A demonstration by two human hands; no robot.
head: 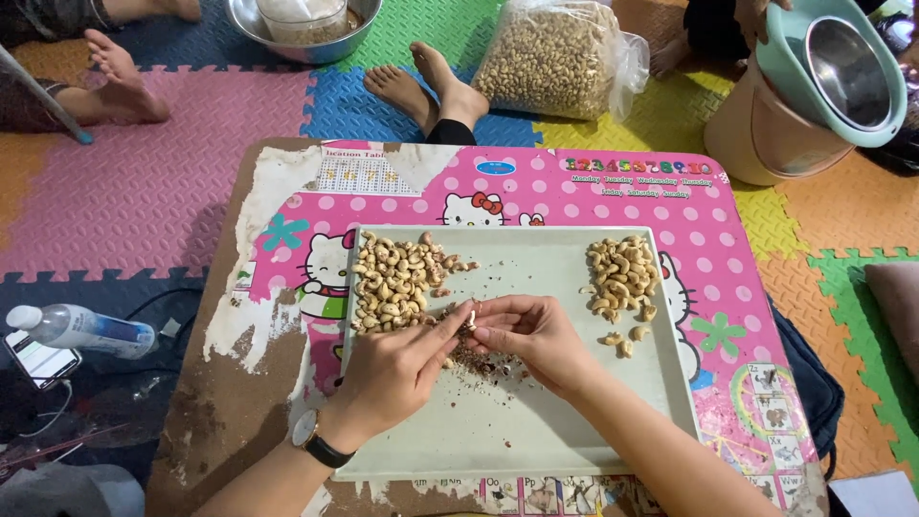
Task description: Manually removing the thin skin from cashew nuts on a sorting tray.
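My left hand (pixel 392 369) and my right hand (pixel 531 335) meet over the middle of a pale square tray (pixel 565 421). Together their fingertips pinch one cashew nut (pixel 470 317). Under them lies a small heap of brown skin flakes (pixel 479 362). A pile of unpeeled cashews (pixel 397 278) fills the tray's back left corner, close to my left hand. A smaller pile of pale peeled cashews (pixel 622 278) sits at the back right. I wear a wristwatch (pixel 316 438) on the left wrist.
The tray rests on a low pink table (pixel 613 191) with a worn left side. Beyond it are another person's bare feet (pixel 426 86), a clear bag of cashews (pixel 555 57), a steel bowl (pixel 302 29) and a lidded bucket (pixel 814 96). A water bottle (pixel 81 327) and phone (pixel 38 359) lie left.
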